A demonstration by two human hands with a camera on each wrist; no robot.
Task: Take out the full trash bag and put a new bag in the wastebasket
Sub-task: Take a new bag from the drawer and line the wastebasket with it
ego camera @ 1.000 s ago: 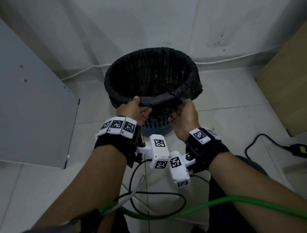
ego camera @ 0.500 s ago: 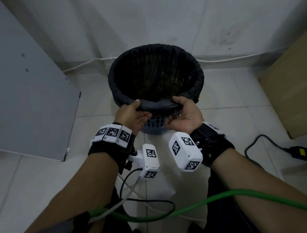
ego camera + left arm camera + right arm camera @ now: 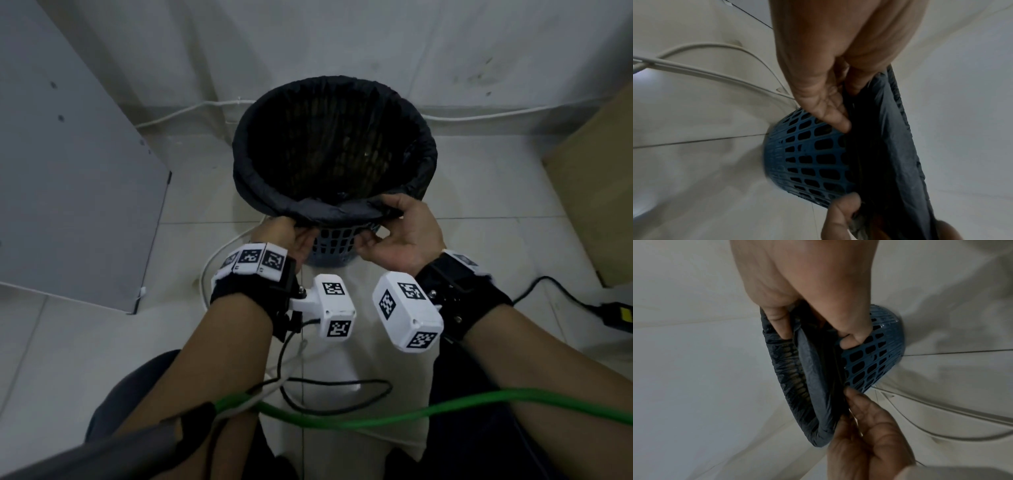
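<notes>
A blue lattice wastebasket [image 3: 334,245] stands on the tiled floor by the wall, lined with a black trash bag [image 3: 329,150] whose edge is folded over the rim. My left hand [image 3: 301,229] grips the folded edge at the near left, thumb on top and fingers tucked beneath it. My right hand [image 3: 383,222] holds the near right of the edge, palm turned up, thumb over the rim, fingers curled below. In the left wrist view my fingers [image 3: 828,110] slip under the bag [image 3: 885,146] against the basket [image 3: 807,154]. The right wrist view shows the bag [image 3: 812,369] pinched off the basket [image 3: 875,356].
A grey panel [image 3: 68,188] leans at the left. A tan cabinet side [image 3: 599,205] stands at the right. A white cable [image 3: 191,111] runs along the wall base. A black power adapter [image 3: 616,317] lies at the right, and a green cable [image 3: 376,414] crosses my lap.
My right hand has turned palm up and hooked its thumb over the rim. My left hand has slid lower under the fold. The bag's near edge is bunched up between them.
</notes>
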